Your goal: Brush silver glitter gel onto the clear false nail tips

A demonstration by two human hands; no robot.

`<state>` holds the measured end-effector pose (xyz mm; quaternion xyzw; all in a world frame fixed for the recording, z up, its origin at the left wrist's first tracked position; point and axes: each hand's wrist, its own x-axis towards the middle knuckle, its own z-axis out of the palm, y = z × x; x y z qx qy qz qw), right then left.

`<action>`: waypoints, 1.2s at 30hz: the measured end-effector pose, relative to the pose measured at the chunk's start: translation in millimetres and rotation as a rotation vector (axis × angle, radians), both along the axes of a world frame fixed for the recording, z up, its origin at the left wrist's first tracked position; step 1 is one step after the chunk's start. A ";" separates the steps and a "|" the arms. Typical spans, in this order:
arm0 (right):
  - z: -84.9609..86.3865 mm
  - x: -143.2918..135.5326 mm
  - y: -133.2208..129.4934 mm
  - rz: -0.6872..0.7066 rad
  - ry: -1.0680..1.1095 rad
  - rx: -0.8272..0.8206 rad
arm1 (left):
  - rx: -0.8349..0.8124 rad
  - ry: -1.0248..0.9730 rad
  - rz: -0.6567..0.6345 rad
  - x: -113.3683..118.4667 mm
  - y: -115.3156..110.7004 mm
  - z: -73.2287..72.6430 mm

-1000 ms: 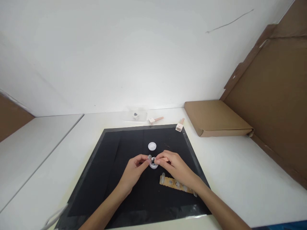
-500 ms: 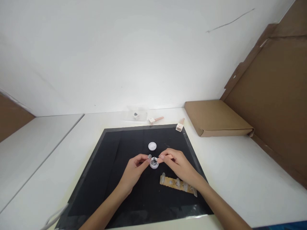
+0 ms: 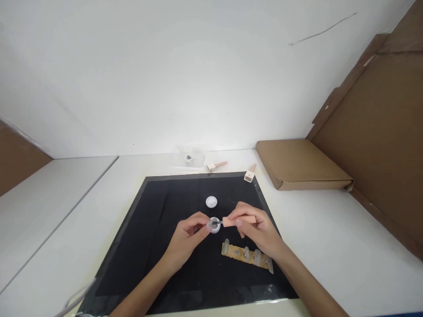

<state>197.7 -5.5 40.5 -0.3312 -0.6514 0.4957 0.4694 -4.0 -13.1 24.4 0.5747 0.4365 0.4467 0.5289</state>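
Note:
Between the thumb and fingers of my left hand (image 3: 189,235) is a clear false nail (image 3: 210,224), held over the near left rim of a small white jar (image 3: 215,228). My right hand (image 3: 253,224) is closed round the pink handle of a nail polish brush (image 3: 239,220). The brush's dark tip reaches left over the jar and meets the false nail. A round white lid (image 3: 211,202) lies just beyond the jar. Nearer me, a tan strip (image 3: 241,253) carries several clear false nails (image 3: 257,257), beside my right wrist.
A black mat (image 3: 158,220) covers the middle of the white table. Along its far edge are a white-and-pink bottle (image 3: 211,167), another such bottle (image 3: 249,176) and a clear tray (image 3: 198,160). A flat cardboard box (image 3: 304,165) lies at the back right; a cable (image 3: 74,299) runs at the left.
My right hand has drawn back to the right and turned, so the brush handle now shows in full. The brush tip has gone from inside the jar to the false nail, which has tilted.

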 end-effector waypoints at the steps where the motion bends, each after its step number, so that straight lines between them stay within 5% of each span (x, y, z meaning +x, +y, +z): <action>1: 1.0 -0.1 -0.2 0.007 -0.006 0.023 | 0.011 -0.001 -0.012 -0.1 -0.1 0.2; 7: 3.8 0.3 -1.5 0.049 -0.013 0.060 | 0.118 0.082 -0.041 -1.1 -1.7 -2.0; 18: 2.2 2.8 -2.0 0.065 0.006 0.030 | 0.645 0.365 0.057 0.3 -4.8 -5.5; 36: 1.8 2.2 -0.5 -0.001 -0.055 0.049 | 0.851 0.436 0.059 4.1 -7.8 -1.4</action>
